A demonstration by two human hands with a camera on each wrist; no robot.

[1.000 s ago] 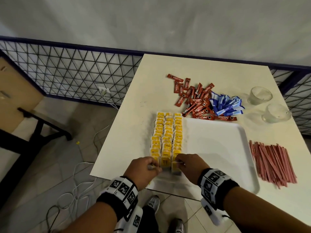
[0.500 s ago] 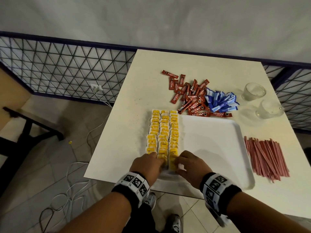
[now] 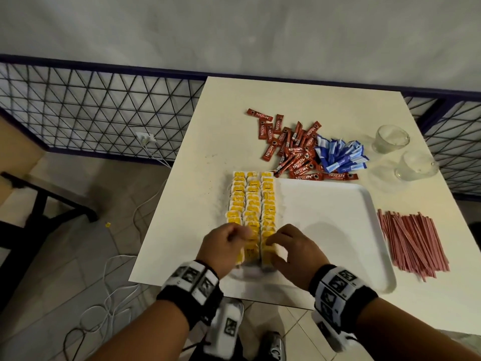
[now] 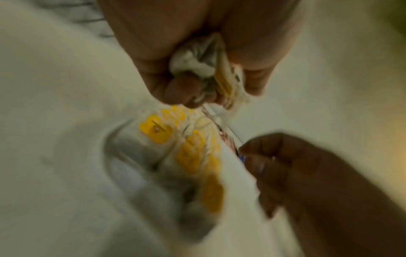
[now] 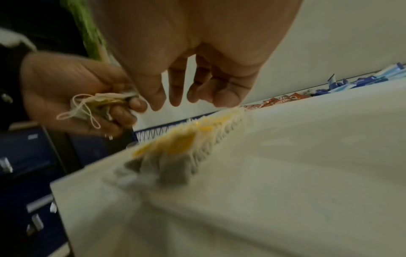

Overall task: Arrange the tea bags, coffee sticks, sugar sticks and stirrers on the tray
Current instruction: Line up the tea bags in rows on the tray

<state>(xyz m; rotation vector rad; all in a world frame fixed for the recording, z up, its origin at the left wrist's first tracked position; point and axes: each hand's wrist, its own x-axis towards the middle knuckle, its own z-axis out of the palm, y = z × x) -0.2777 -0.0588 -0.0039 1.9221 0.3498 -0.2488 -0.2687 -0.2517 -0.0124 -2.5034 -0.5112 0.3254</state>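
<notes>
Tea bags [image 4: 197, 153] (nearest ones) motion-blurred.

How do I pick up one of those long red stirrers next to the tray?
Pinch one stirrer at its near tip, coming from your side of the table. They lie flat, thin and packed side by side, but the near ends are uneven, so a tip sticking out is probably easiest to grab and slide free.

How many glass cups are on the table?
2. One cup stands at the table's far right corner; the other cup sits just nearer, right of the blue sachets.
</notes>
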